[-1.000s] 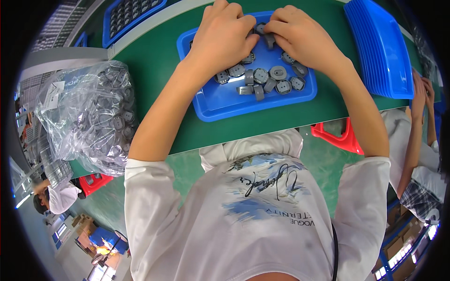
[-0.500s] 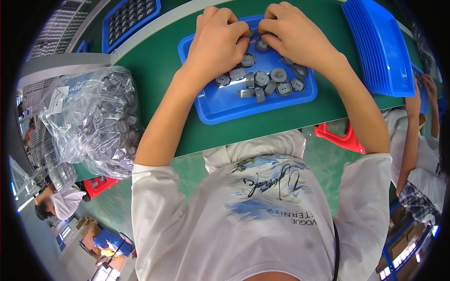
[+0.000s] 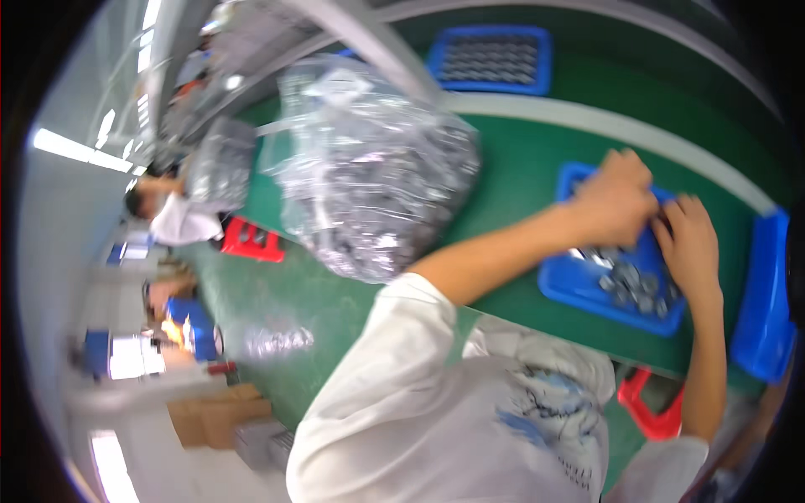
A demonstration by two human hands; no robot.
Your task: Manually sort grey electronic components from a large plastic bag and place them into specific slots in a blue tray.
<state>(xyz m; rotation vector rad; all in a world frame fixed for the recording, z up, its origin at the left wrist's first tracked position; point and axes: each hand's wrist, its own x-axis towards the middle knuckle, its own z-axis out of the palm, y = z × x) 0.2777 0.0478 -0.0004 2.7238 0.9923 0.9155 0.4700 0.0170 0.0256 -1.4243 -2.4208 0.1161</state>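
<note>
A blue tray (image 3: 563, 289) lies on the green table, with several small grey round parts (image 3: 639, 289) loose in its near half. My left hand (image 3: 616, 201) is over its far side, fingers curled in. Close beside it, my right hand (image 3: 692, 247) is over the tray's right side, fingers bent down and thumb toward the left hand. Both look closed, but blur and the hands themselves hide whatever is between the fingertips.
A clear plastic bag (image 3: 377, 180) full of grey parts rests left of the tray. Farther back is a blue tray of parts in rows (image 3: 490, 60). Stacked blue trays (image 3: 761, 293) stand at the right. Red stools (image 3: 650, 407) are below; another person (image 3: 180, 214) is at far left.
The view has swung left, so the tray and my hands now appear farther right and the bag nearer the middle. Both hands stay over the tray, close together.
</note>
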